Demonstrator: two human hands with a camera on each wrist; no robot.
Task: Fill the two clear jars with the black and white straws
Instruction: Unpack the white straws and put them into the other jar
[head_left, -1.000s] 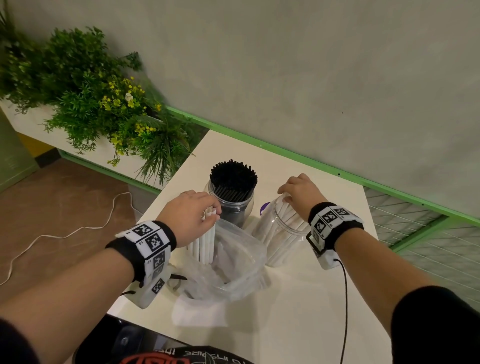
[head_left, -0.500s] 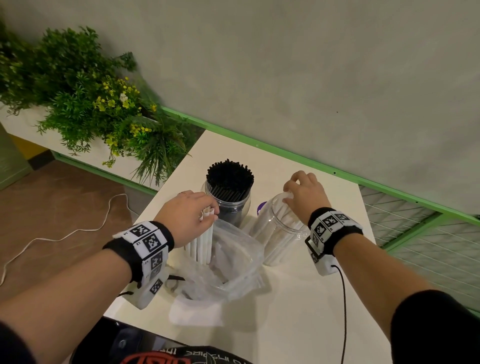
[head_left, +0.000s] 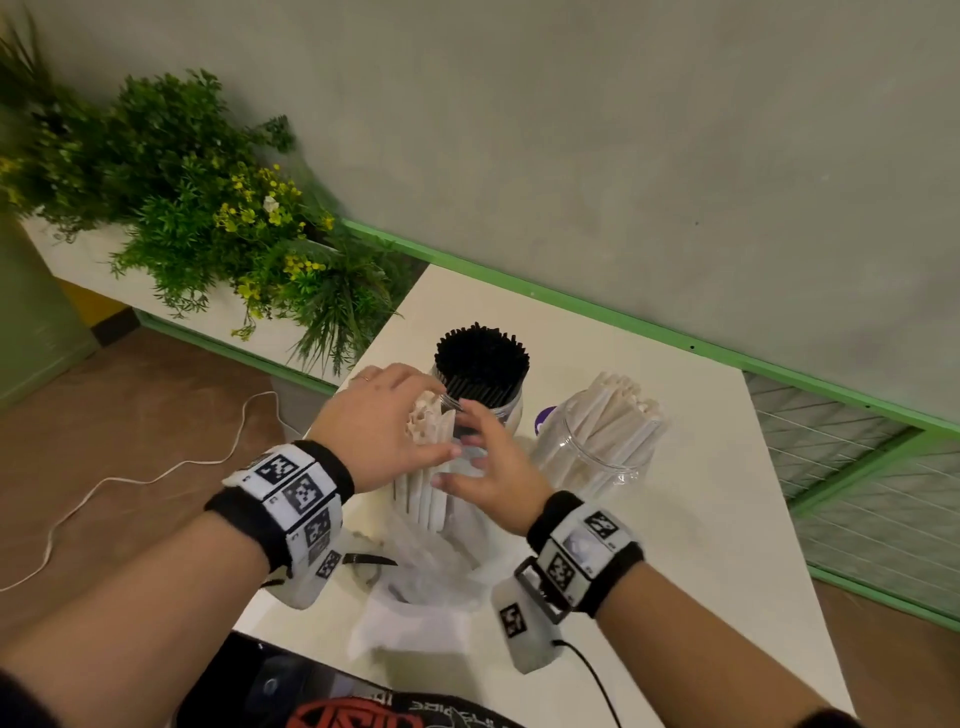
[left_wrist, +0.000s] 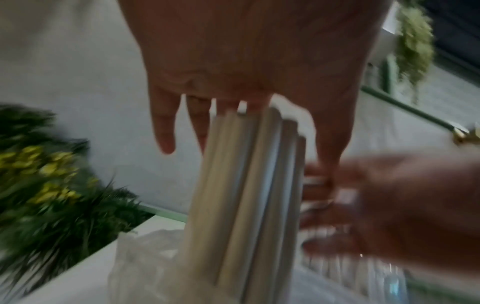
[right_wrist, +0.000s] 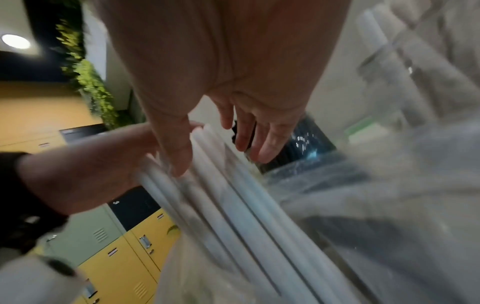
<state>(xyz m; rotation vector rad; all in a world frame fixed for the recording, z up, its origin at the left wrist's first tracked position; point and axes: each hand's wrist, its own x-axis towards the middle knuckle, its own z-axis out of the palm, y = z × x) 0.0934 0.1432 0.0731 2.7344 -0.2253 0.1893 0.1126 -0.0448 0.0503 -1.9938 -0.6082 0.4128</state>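
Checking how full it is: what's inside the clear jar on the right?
The right-hand clear jar holds white straws leaning rightward, tips past the rim. Whether they reach the bottom is unclear through the glare.

We see the head view evenly lit and soft, with no hard glare; the wall (head_left: 623, 130) shades from pale to dimmer grey, and faint shadows lie under the arms on the table (head_left: 727, 519). Its wide lens bends straight lines toward the edges. The left wrist view is dimmer and smeared — the plants (left_wrist: 52, 174) are streaked, the right hand (left_wrist: 402, 205) is a blur, the palm is dark. In the right wrist view we find a bright ceiling lamp (right_wrist: 15, 41) at upper left, small glints on the jar of black straws (right_wrist: 306, 144), and heavy blur across the clear plastic (right_wrist: 389, 185) — everything near the lens is out of focus.
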